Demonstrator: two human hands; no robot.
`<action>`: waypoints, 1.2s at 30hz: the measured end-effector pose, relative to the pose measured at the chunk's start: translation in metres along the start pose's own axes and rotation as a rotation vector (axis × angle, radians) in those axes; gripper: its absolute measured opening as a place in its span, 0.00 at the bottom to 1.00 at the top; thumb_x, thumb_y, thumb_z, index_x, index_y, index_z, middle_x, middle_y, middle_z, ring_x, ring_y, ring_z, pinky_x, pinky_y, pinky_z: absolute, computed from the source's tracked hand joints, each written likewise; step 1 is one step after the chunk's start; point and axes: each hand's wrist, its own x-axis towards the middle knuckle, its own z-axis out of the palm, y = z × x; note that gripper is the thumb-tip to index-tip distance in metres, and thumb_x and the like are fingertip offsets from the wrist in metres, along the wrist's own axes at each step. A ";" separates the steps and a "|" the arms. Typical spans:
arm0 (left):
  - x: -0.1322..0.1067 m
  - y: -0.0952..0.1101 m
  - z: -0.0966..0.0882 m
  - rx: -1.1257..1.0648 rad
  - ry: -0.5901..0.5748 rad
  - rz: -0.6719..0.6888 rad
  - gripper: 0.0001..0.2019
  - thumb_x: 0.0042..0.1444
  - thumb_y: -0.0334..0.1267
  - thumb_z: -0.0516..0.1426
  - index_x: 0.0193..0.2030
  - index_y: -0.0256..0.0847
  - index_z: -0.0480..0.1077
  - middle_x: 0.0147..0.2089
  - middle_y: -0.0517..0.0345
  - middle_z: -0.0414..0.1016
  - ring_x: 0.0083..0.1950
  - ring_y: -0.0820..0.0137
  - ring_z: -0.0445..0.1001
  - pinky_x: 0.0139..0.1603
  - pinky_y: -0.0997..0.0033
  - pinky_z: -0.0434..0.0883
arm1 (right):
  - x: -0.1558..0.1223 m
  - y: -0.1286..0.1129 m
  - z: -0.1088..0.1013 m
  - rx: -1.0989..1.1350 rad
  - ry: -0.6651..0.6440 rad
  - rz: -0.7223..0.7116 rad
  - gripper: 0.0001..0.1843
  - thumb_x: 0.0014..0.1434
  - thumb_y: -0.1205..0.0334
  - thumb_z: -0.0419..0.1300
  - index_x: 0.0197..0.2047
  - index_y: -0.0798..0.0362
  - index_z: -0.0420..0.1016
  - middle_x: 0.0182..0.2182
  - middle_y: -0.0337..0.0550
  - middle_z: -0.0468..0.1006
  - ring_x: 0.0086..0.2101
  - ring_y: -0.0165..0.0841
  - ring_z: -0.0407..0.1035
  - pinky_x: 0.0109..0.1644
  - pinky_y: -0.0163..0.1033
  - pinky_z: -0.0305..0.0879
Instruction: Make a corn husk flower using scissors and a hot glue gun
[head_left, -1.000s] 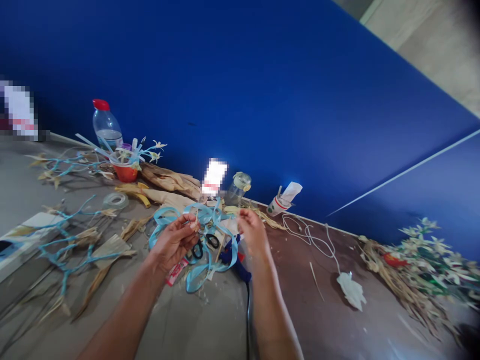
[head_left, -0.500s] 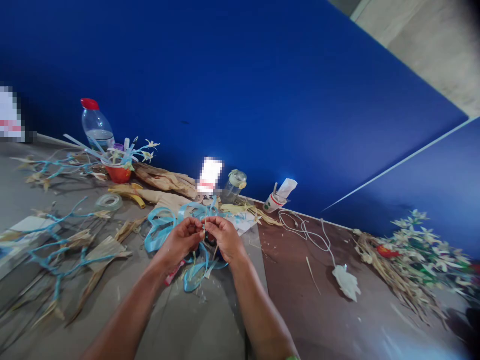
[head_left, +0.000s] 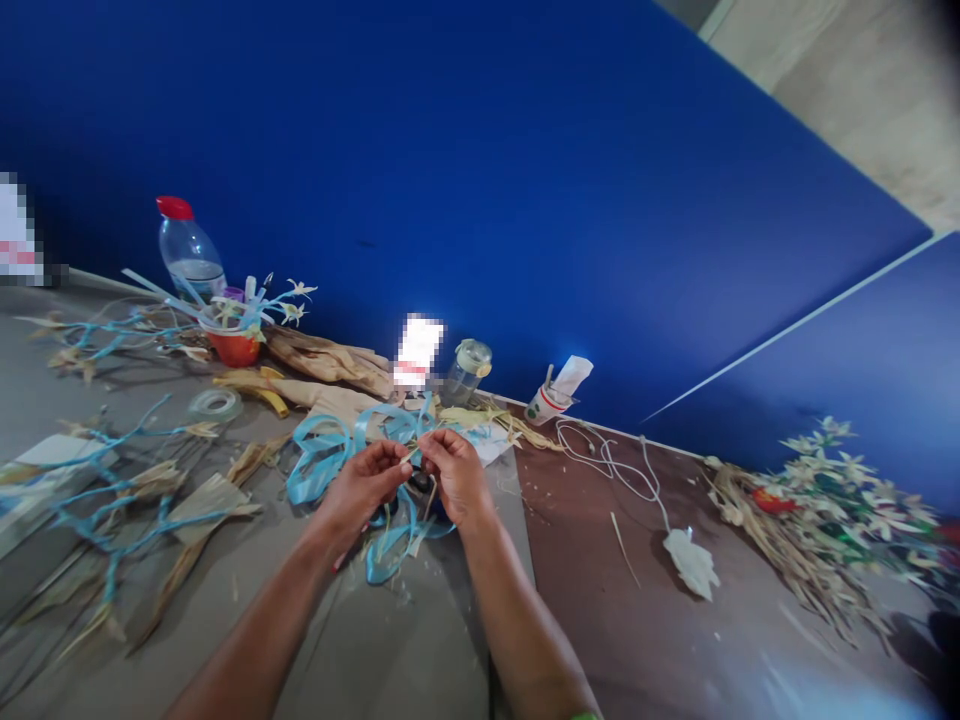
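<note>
Bridging left hand [head_left: 366, 482] and right hand [head_left: 460, 478]: thin pale strip [head_left: 413, 453].

L forearm [head_left: 274, 610] & R forearm [head_left: 517, 610] are bare, tapered; L grip [head_left: 369, 482] & R grip [head_left: 459, 478] also bare. Small bright-green patch [head_left: 583, 716] shows at R forearm's btm end, material unclear.

Left forearm [head_left: 259, 615], right forearm [head_left: 517, 610] bare, slanted inward from lower edge of view. Left hand [head_left: 369, 483], right hand [head_left: 457, 478] close together near centre, fingers curled, thumb and fingertips pinched on each.
</note>
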 end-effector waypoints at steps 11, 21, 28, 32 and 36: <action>0.000 0.001 -0.001 -0.027 0.172 0.093 0.15 0.46 0.47 0.64 0.26 0.37 0.67 0.21 0.65 0.63 0.19 0.81 0.56 0.18 0.80 0.51 | -0.004 -0.001 0.004 -0.090 0.019 -0.105 0.10 0.46 0.57 0.65 0.24 0.53 0.71 0.17 0.31 0.63 0.20 0.24 0.52 0.24 0.32 0.48; -0.004 0.004 0.007 -0.045 0.109 0.103 0.17 0.39 0.39 0.68 0.36 0.38 0.70 0.24 0.66 0.66 0.20 0.82 0.58 0.20 0.82 0.54 | -0.008 -0.002 0.012 0.119 0.019 0.009 0.11 0.43 0.58 0.66 0.22 0.53 0.69 0.16 0.30 0.62 0.18 0.23 0.52 0.24 0.31 0.49; -0.002 0.004 0.003 -0.187 0.165 0.085 0.13 0.40 0.40 0.67 0.30 0.36 0.70 0.22 0.66 0.64 0.19 0.83 0.59 0.19 0.82 0.56 | -0.009 0.005 0.015 0.064 0.028 -0.015 0.10 0.43 0.58 0.66 0.23 0.53 0.71 0.16 0.30 0.63 0.19 0.23 0.52 0.24 0.32 0.49; -0.004 0.008 0.006 -0.264 0.215 0.070 0.15 0.39 0.40 0.68 0.26 0.37 0.67 0.22 0.67 0.64 0.19 0.83 0.59 0.19 0.83 0.58 | -0.012 0.008 0.016 -0.086 0.044 -0.113 0.09 0.46 0.57 0.65 0.25 0.53 0.72 0.18 0.32 0.65 0.21 0.25 0.54 0.26 0.32 0.52; -0.004 0.010 0.008 -0.267 0.243 0.058 0.16 0.38 0.42 0.68 0.25 0.37 0.66 0.21 0.67 0.63 0.19 0.83 0.59 0.19 0.82 0.58 | -0.015 0.007 0.017 -0.248 0.049 -0.243 0.07 0.50 0.59 0.62 0.26 0.53 0.73 0.23 0.36 0.70 0.26 0.28 0.61 0.33 0.34 0.59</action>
